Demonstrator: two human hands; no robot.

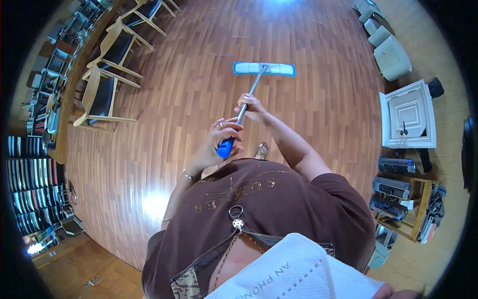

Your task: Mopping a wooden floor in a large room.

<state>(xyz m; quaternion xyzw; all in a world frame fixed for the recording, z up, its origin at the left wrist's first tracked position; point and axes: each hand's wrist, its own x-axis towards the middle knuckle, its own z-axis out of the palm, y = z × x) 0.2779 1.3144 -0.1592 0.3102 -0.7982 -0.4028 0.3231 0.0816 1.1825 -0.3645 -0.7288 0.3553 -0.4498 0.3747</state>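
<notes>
A flat mop (264, 69) with a wide pale head edged in blue rests on the wooden floor ahead of me. Its metal pole slants back toward my body and ends in a blue grip (225, 148). My right hand (251, 105) is wrapped round the pole partway along. Nearer to me, my left hand (224, 135) curls around the upper end by the blue grip, a ring on one finger. Part of the left palm is hidden behind the pole.
Wooden chairs with dark seats (103, 97) line a long counter (62, 114) on the left. A white cabinet (407, 117), a pale bin-like box (393, 57) and a wooden rack (420, 207) stand on the right. My sandalled foot (262, 149) shows below the mop.
</notes>
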